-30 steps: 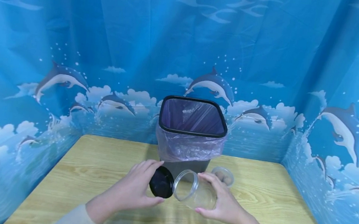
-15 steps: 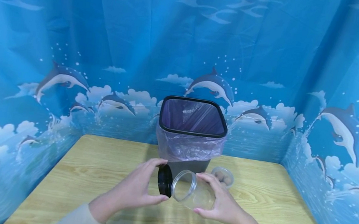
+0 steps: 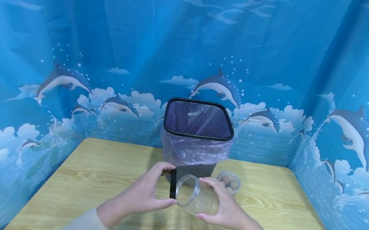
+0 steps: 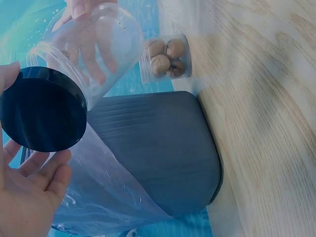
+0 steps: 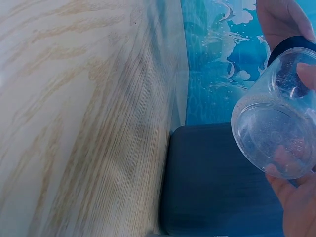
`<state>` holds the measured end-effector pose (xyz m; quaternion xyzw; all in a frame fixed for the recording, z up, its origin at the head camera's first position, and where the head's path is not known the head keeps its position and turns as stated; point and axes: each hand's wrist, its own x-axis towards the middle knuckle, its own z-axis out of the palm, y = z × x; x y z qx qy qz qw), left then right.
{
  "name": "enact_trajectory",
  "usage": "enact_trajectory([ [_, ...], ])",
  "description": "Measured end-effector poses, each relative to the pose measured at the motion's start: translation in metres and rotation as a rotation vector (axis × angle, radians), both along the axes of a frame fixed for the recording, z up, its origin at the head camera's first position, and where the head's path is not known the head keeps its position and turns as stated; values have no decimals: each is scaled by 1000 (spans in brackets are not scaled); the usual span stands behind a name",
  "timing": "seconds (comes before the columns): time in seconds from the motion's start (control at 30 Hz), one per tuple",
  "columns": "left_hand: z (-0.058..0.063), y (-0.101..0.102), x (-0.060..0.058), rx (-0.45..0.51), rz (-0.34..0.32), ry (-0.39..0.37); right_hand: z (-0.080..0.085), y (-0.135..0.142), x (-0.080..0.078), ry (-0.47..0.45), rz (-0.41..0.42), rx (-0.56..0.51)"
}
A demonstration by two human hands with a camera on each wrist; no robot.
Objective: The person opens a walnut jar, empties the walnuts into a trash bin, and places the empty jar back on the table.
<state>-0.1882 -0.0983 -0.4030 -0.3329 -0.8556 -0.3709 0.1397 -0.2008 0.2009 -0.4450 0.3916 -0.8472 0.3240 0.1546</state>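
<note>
My left hand pinches a round black screw lid by its edge, thumb below and fingers above. The lid stands on edge in the head view; its flat top faces the left wrist camera. Close to its right, my right hand grips a clear plastic jar around its body. The jar lies tilted on its side in the air, its open mouth toward the lid. Nothing but some fine specks shows inside the jar, through its base. Whether lid and rim touch, I cannot tell.
Behind the hands stands a dark grey bin lined with a purple bag. Right of it, a small clear container holds several round brown walnuts. The wooden table meets a blue dolphin-print curtain.
The left hand has moved slightly right and turned the lid from facing up to edge-on, nearer the jar's mouth. The right hand and jar have shifted a little left.
</note>
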Motion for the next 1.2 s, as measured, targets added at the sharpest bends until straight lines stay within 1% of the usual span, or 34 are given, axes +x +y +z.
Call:
enact_trajectory([
  [0.13,0,2,-1,1,-22,27,1,-2,0,5,5,5],
  [0.33,2,6,-1,-7,-29,10,1,-3,-1,31,1,25],
  [0.53,1,10,-2,-28,-42,9,1,-5,-2,39,6,30],
  [0.77,0,12,-3,-63,-25,23,1,-7,-4,35,24,28],
  [0.97,1,13,-2,-89,-6,13,1,-8,-4,33,44,27],
  [1.2,3,15,-3,-127,-3,3,1,-10,-5,37,61,24],
])
